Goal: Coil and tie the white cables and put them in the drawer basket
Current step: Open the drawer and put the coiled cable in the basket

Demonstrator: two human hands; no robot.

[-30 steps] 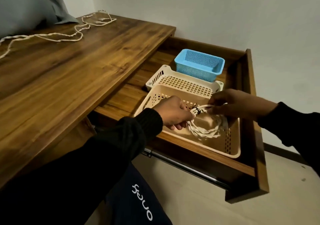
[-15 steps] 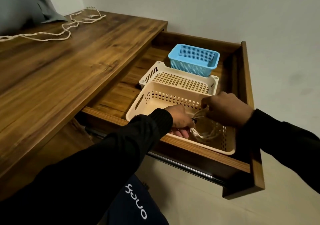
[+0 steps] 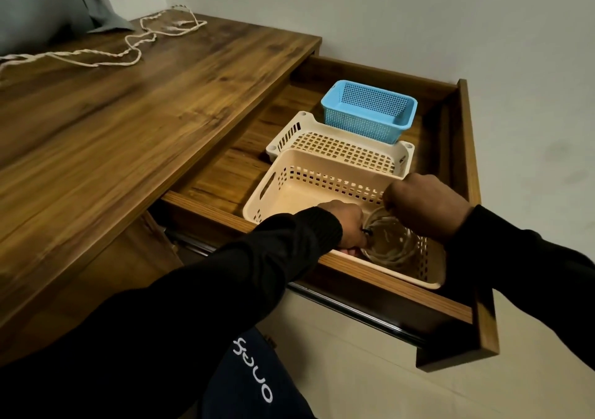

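Left hand: the left hand point(image 3: 346, 223) was low in the cream basket point(image 3: 273, 189), fingers curled on the coiled cable point(image 3: 391, 251) by its black tie.
Right hand: the right hand point(image 3: 421, 206) was curled over the coil's top, gripping it.
Coil: it sat inside the basket, in the open drawer point(image 3: 463, 167).
Other cable: a loose cable point(image 3: 96, 57) lay on the desk point(image 3: 128, 122).

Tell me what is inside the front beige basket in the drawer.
Inside the front beige basket lies a coiled white cable, gripped by the left hand and right hand. The hands hide part of the coil and floor.
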